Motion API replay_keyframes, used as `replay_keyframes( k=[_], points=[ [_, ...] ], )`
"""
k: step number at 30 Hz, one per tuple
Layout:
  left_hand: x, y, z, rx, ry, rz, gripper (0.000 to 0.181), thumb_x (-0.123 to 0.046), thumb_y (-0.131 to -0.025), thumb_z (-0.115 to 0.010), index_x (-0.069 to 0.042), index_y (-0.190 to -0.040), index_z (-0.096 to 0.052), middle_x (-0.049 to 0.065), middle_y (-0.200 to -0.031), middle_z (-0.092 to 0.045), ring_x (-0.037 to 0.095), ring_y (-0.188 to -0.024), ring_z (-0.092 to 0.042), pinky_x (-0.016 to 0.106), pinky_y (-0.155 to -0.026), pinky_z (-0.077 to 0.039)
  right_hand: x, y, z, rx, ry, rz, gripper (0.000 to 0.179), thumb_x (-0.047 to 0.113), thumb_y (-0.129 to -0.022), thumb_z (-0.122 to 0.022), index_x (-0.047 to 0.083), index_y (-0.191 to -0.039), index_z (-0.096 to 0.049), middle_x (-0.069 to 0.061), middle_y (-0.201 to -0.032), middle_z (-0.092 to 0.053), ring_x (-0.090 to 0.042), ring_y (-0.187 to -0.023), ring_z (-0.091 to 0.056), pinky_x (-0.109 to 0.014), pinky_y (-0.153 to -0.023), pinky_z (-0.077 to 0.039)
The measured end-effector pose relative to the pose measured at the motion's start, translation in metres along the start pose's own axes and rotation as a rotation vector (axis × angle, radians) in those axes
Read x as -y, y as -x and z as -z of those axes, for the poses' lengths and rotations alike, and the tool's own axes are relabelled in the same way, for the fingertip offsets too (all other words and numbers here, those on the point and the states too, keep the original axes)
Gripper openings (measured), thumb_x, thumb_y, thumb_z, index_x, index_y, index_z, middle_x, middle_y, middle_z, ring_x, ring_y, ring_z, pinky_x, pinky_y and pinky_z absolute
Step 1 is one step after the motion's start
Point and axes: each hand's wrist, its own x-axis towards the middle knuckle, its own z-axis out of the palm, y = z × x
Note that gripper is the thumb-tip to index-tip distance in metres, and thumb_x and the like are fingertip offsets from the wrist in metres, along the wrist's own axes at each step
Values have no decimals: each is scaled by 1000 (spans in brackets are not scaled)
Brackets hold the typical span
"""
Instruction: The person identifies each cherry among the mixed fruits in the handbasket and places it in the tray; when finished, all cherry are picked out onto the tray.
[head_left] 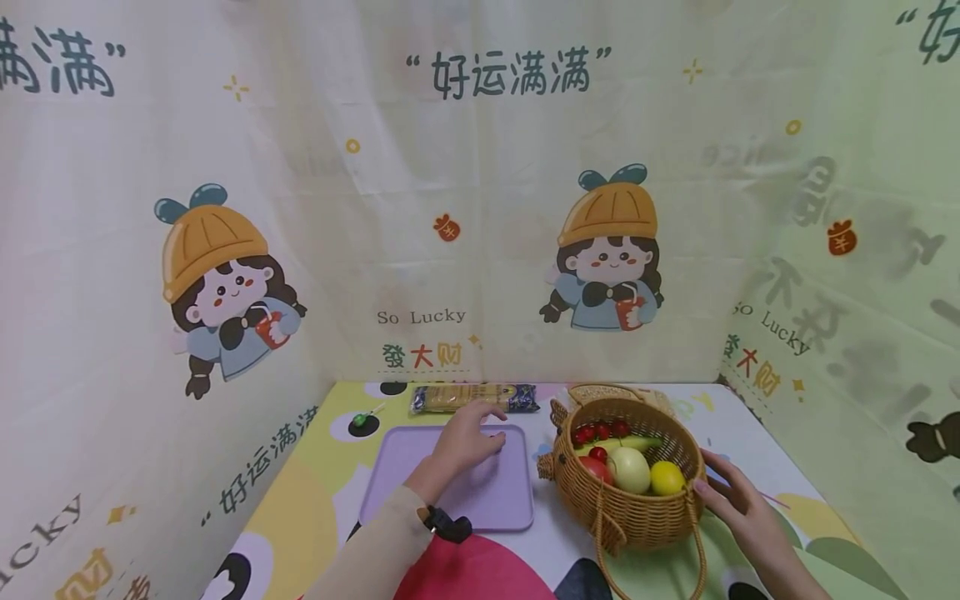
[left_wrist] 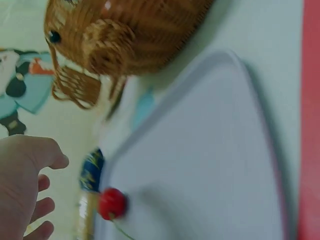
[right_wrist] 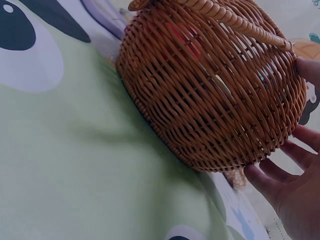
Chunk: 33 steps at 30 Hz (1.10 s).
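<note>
My left hand (head_left: 470, 437) is raised over the lilac tray (head_left: 375, 492), fingers apart with nothing between them. In the left wrist view, a red cherry (left_wrist: 112, 203) with a green stem shows at the tray's edge, near those fingers; the hand hides it in the head view. My right hand (head_left: 738, 504) touches the right side of a pig-shaped wicker basket (head_left: 645, 521), its extended fingertips spread along the outer weave and the thumb near the rim. Inside the basket are several cherries (head_left: 602, 431), a banana (head_left: 637, 446), a red fruit (head_left: 596, 468), a pale green fruit (head_left: 628, 469) and a yellow fruit (head_left: 667, 478).
Behind the tray lies a long bag of pasta (head_left: 450, 398) with dark blue ends. A woven lid (head_left: 622, 394) is behind the basket. A small green thing (head_left: 362, 420) lies at the left rear of the patterned mat (head_left: 292, 500). Printed curtains (head_left: 510, 267) surround the table.
</note>
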Motion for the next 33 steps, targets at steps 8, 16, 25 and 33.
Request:
replay_keyframes(
  k=[8, 16, 25, 33],
  points=[
    [-42, -11, 13, -3, -14, -130, 27, -25, -93, -85, -27, -120, -81, -4, -137, -76, 23, -135, -69, 49, -113, -58, -1, -1, 1, 9, -11, -31, 78, 47, -118, -49, 9, -178, -16, -30, -181, -21, 1, -138, -54, -18, -94, -54],
    [-78, -12, 17, -5, -69, -243, 27, -28, -97, -85, -34, -122, -79, -14, -129, -75, 15, -130, -69, 42, -109, -59, 1, -2, 1, 13, -18, -67, 82, 51, -118, -48, 9, -179, -12, -30, -182, -17, -54, -161, -31, -18, -94, -55],
    [-114, -13, 24, 55, -57, -326, 25, -28, -99, -81, -31, -124, -79, -10, -136, -75, 13, -127, -70, 33, -100, -61, 0, 0, 0, 2, 0, -68, 81, 51, -117, -51, 10, -178, -17, -30, -182, -21, 7, -133, -52, -19, -95, -57],
    [-136, -16, 17, 165, -101, -322, 28, -32, -102, -78, -34, -131, -78, -9, -156, -67, 16, -142, -66, 34, -105, -61, 0, 0, -3, 1, -31, -43, 80, 49, -117, -52, 8, -177, -18, -31, -181, -21, 35, -106, -35, -17, -93, -56]
  ],
)
